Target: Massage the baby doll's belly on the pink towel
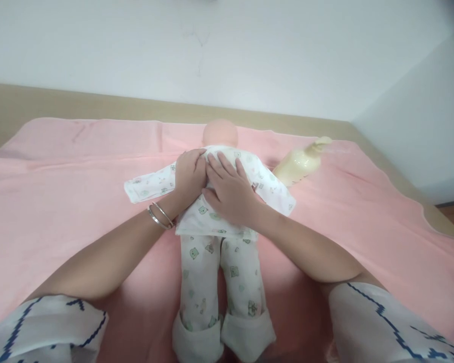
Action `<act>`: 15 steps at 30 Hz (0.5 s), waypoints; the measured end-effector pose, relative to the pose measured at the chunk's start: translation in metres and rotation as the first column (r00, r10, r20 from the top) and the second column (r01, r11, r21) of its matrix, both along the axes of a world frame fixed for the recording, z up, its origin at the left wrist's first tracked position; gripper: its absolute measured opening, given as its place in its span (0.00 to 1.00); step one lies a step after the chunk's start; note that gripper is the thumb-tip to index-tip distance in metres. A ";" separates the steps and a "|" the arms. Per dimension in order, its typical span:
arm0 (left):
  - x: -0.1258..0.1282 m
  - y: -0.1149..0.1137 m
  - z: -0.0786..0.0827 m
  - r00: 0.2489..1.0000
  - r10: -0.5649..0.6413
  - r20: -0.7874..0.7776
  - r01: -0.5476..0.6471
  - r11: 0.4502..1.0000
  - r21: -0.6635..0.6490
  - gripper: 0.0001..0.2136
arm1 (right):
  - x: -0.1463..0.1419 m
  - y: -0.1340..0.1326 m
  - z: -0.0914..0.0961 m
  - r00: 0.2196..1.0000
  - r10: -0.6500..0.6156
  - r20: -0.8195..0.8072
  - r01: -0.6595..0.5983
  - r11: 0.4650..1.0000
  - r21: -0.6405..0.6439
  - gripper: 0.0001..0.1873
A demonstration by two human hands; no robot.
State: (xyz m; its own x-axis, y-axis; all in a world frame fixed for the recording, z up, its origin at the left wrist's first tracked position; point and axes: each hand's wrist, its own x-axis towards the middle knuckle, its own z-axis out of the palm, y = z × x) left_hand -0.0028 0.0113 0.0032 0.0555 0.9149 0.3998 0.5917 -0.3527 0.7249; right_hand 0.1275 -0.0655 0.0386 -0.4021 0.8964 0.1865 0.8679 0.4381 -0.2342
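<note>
A baby doll lies stretched out, its bare round head away from me and no face showing. It wears a white long-sleeved top and matching trousers with a green animal print and turned-up cuffs. My right hand rests flat on the upper middle of the top, fingers spread. Beside it, my left hand lies on the left part of the top, its fingers bent over and the tips partly hidden. Neither hand lifts the cloth. The doll's sleeves reach out to both sides.
A pink sheet with creases lies under the doll. A pale yellow pump bottle lies on its side by the right sleeve. Behind runs a beige surface edge, against a white wall.
</note>
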 end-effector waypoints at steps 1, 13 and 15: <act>0.000 0.000 0.001 1.000 0.000 -0.014 0.000 1.000 -0.003 0.18 | 0.003 0.005 0.001 1.000 0.002 -0.021 -0.003 1.000 -0.011 0.32; 0.004 -0.012 0.018 0.844 -0.060 -0.532 0.038 0.998 -0.052 0.24 | 0.026 0.045 -0.009 0.953 -0.277 -0.124 0.282 0.959 0.025 0.24; 0.006 -0.023 0.025 0.827 -0.076 -0.558 0.066 0.997 -0.039 0.24 | 0.025 0.045 -0.008 0.954 -0.284 -0.094 0.288 0.957 0.033 0.22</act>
